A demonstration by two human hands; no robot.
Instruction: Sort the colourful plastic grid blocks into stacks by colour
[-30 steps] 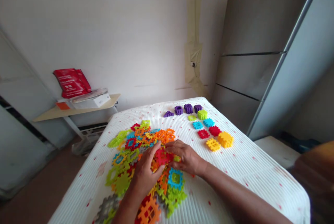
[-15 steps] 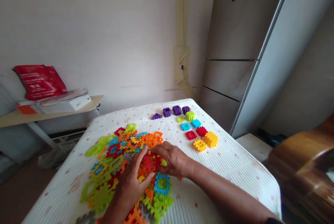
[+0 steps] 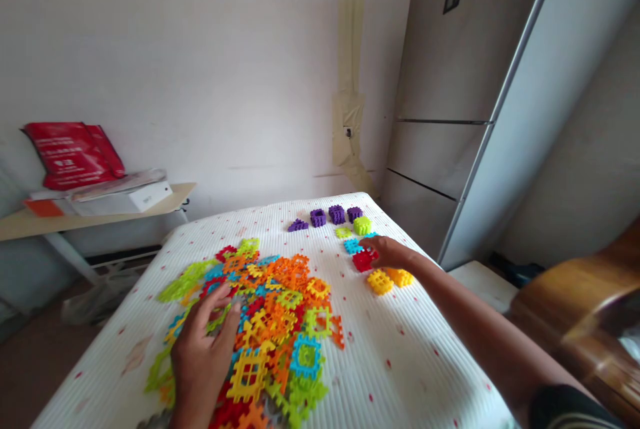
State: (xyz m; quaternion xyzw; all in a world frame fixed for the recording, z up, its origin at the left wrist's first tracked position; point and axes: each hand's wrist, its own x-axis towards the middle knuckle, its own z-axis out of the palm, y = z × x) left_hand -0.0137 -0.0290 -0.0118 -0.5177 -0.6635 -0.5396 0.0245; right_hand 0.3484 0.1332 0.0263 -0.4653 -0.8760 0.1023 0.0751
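Observation:
A mixed heap of coloured toothed plastic pieces (image 3: 280, 309) covers the left and near part of the table. Over its left side my left hand (image 3: 205, 342) hovers with thumb and fingers apart, holding nothing. Farther right, my right hand (image 3: 387, 252) grips a red piece (image 3: 363, 260) at the small sorted groups. Beside it lie blue pieces (image 3: 353, 246), and nearer me are yellow pieces (image 3: 380, 282). Behind them sit a green stack (image 3: 363, 225) and a flat green piece (image 3: 343, 232). Several purple piles (image 3: 318, 218) form a row at the far edge.
The table (image 3: 400, 349) has a white, ribbed cover. At the left, a side shelf (image 3: 175, 196) carries red packages (image 3: 73, 156) and a white box (image 3: 145, 197). A grey fridge (image 3: 440, 82) stands behind right, and a brown wooden object (image 3: 575, 296) is at the right.
My right hand has moved from the heap to the sorted pieces, carrying red. My left hand has shifted left, away from the middle of the heap, uncovering orange and yellow pieces.

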